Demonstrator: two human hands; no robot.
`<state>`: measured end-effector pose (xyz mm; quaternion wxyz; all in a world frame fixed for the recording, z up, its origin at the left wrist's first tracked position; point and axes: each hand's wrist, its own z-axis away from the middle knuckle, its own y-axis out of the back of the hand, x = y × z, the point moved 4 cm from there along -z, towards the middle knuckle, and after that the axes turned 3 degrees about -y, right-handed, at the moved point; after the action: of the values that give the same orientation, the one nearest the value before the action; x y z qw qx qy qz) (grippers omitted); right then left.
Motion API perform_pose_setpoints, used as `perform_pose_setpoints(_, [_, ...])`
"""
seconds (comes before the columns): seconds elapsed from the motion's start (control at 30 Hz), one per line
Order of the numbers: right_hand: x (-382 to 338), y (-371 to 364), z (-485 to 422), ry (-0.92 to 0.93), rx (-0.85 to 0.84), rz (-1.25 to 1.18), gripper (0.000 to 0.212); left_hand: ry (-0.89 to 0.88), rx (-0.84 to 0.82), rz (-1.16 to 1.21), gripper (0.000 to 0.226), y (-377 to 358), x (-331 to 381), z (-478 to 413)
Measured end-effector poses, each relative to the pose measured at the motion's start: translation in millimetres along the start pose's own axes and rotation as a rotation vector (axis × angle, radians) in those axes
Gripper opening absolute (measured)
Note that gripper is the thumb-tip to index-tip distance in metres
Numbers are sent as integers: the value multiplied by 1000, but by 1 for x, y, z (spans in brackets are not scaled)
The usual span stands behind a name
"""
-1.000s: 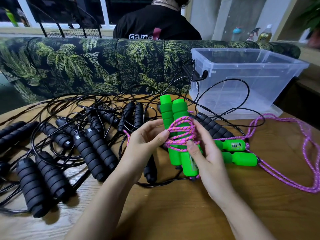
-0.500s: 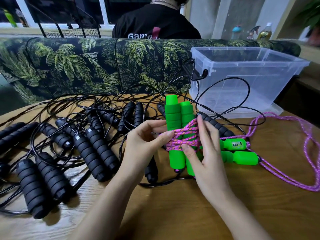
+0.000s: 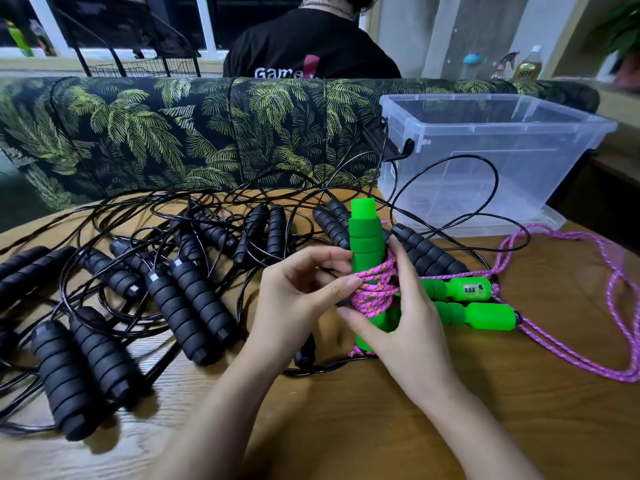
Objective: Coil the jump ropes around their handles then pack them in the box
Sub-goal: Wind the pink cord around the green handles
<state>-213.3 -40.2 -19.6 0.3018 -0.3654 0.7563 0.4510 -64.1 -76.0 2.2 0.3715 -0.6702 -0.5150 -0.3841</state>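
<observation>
Handles (image 3: 367,237) of green foam stand upright in our grip near the middle of the table (image 3: 381,427), their tops rising above our fingers. Our right hand (image 3: 405,323) wraps round them from the right. The thumb crosses the front low down and the fingers curl up behind, so this hand clasps the pair. Pink rope (image 3: 377,289) runs round the handles in several turns at mid-height. Our left hand (image 3: 304,292) comes in from the left with its fingers curled. Its thumb tip lies on the turns and its forefinger reaches the foam just above them, pinching the rope there. A short pink end shows below the handles, close to the table.

Just right of our right hand a second green pair (image 3: 485,317) lies flat. Its loose rope (image 3: 568,355) sprawls in long loops toward the table's right edge.

At the far right of the table, beyond the handles we hold, stands the box (image 3: 502,174), clear plastic with no lid on. One black cord loops across the front of its wall.

Black ropes (image 3: 194,299) cover the left half of the table, with fat ribbed handles lying mostly in pairs and thin cords tangled over and around them. A few more black handles lie just behind our right hand.

Past the table runs a sofa (image 3: 138,133) printed with palm leaves. Beyond it a person (image 3: 311,46) in a black shirt sits with their back to us.
</observation>
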Motion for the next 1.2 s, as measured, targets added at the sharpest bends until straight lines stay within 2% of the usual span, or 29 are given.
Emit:
perform_pose_setpoints(0.2, [-3,4,-2,2,28,-152,90,-47,-42,-80,26,1,3,-1])
perform_pose_setpoints(0.33, [-5,5,-1,-67,6,-341,87,10,16,-111,45,8,-4,-4])
perform_pose_setpoints(0.4, [-6,5,0,-83,-3,-411,85,44,31,-110,47,10,-7,-5])
perform_pose_setpoints(0.6, [-9,2,2,-127,-69,-571,73,90,-108,0,39,0,-3,-4])
perform_pose_setpoints(0.7, [-7,-1,1,-123,-99,-573,76,110,-112,45,38,0,-2,-4])
perform_pose_setpoints(0.8, [-6,-3,1,-93,-115,-488,79,123,-41,32,34,3,-5,-3])
perform_pose_setpoints(0.93, [-10,-4,0,0,-72,-329,81,118,69,-4,54,8,-10,-1])
perform_pose_setpoints(1.0, [-11,-7,1,17,-68,-295,85,113,91,-18,57,8,-11,-1])
perform_pose_setpoints(1.07, [-11,-7,1,9,-69,-341,86,115,85,-24,50,8,-11,-1])
perform_pose_setpoints(1.2, [-7,-1,-2,-31,-73,-480,74,113,53,-6,40,12,-8,-4])
